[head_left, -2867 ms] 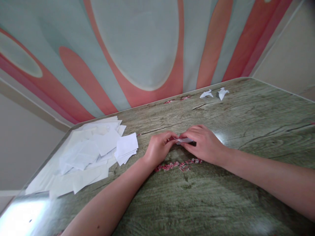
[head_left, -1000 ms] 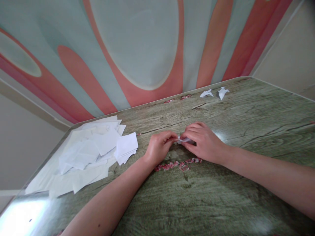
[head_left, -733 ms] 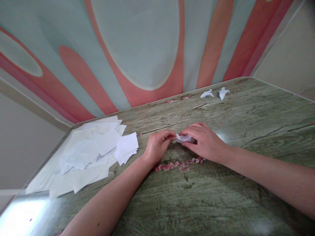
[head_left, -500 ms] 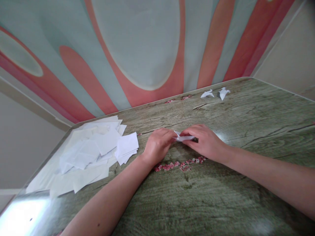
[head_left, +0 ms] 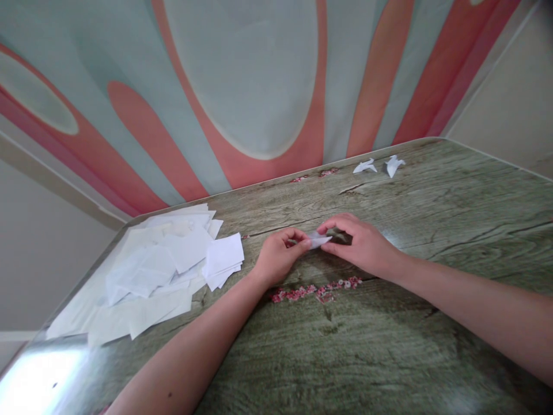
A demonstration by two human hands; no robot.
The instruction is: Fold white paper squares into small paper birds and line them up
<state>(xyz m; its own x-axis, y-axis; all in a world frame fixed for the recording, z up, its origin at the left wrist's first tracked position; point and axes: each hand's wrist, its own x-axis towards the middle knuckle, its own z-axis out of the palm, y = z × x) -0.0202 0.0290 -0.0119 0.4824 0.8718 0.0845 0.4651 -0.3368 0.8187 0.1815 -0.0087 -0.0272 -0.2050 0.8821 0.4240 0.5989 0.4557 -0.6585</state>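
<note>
A small piece of folded white paper (head_left: pixel 318 240) is held between my two hands, just above the middle of the table. My left hand (head_left: pixel 280 251) pinches its left end between thumb and fingers. My right hand (head_left: pixel 358 242) is curled at the paper's right side, with fingertips and thumb against its edges and a gap inside the curl. The paper narrows to a point toward the right. Its finer folds are too small and blurred to make out.
Loose white sheets (head_left: pixel 142 311) lie spread over the table's left side, with a stack of small white squares (head_left: pixel 223 256) at their right edge. Two folded paper birds, one left (head_left: pixel 365 166) and one right (head_left: pixel 394 166), rest near the back edge of the wood-patterned table (head_left: pixel 345 357).
The folded paper has been turned in my hands, and its point now faces right. My left thumb has shifted onto its front, and my right fingers have opened slightly.
</note>
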